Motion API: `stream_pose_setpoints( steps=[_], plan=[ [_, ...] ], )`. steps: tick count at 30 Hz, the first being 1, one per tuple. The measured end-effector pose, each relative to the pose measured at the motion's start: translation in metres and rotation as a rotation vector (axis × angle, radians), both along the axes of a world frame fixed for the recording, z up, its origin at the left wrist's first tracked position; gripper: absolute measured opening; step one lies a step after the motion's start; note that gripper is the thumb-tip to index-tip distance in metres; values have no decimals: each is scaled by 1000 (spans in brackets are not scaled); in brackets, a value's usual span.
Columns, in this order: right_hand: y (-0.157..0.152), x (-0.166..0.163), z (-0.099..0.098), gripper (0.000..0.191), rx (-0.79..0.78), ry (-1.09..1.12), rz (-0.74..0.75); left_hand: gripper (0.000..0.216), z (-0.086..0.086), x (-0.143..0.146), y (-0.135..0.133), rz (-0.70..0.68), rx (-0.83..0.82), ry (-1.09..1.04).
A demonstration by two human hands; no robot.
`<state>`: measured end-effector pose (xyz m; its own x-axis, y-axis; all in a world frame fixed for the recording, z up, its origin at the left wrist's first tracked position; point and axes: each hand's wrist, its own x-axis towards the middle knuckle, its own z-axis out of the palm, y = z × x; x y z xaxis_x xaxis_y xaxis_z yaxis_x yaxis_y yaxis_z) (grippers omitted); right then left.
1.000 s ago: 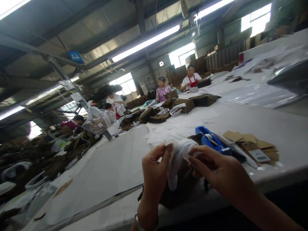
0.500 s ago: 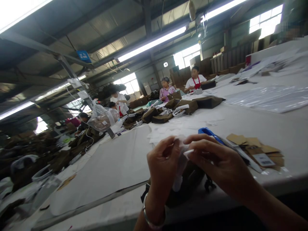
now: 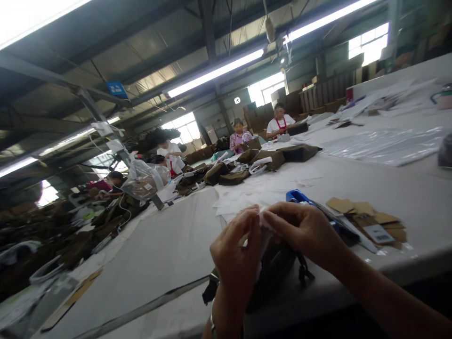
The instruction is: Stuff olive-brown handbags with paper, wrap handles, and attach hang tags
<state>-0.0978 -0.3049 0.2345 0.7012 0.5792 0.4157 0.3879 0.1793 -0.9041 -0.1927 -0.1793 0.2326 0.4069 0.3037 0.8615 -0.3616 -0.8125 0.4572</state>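
Observation:
My left hand (image 3: 236,256) and my right hand (image 3: 310,233) meet above the near table edge, fingertips close together. Both are closed in a pinch on a thin, whitish, crumpled sheet (image 3: 265,235), which may be tissue or plastic film; the fingers cover most of it. Beneath them lies a dark olive fabric article (image 3: 277,268), partly hidden by my hands, with a black strap end (image 3: 304,269) at its right. Just beyond my right hand rests a blue-handled tool (image 3: 297,196), its kind unclear. Brown cardboard tags (image 3: 383,217), one with a barcode label, are piled to the right.
Several olive bags (image 3: 271,159) and white papers lie farther up the white table (image 3: 169,249). Clear plastic sheets (image 3: 381,146) are at right. A post holds a plastic bag (image 3: 146,181). Dark fabric heaps (image 3: 31,226) fill the left. Several co-workers sit or stand beyond.
My right fingers have drawn in against the left fingertips; the white end that stuck out by the right fingers is now hidden. The head view has shifted slightly.

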Motion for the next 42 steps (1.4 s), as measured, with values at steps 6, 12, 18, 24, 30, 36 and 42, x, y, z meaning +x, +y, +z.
stream_pose_setpoints(
  steps=[6,12,18,24,30,36,42],
  plan=[
    [2,0,-5,24,141,24,82,19,6,-11,4,-162,2,95],
    [4,2,-5,13,221,-437,-299,25,17,-10,4,-180,-317,172],
    [-2,10,0,15,338,-962,-294,31,23,-5,-2,-113,-272,112],
    [-1,30,-42,14,228,-1138,-276,18,44,-12,12,-147,-349,-172],
    [-2,34,-66,28,249,-1008,-264,25,40,-13,26,-71,-231,-23],
    [-2,28,-59,34,322,-911,-254,62,20,5,33,-67,-115,664],
    [-9,13,-43,23,414,-910,-191,57,17,-3,29,-424,-322,784]
  ],
)
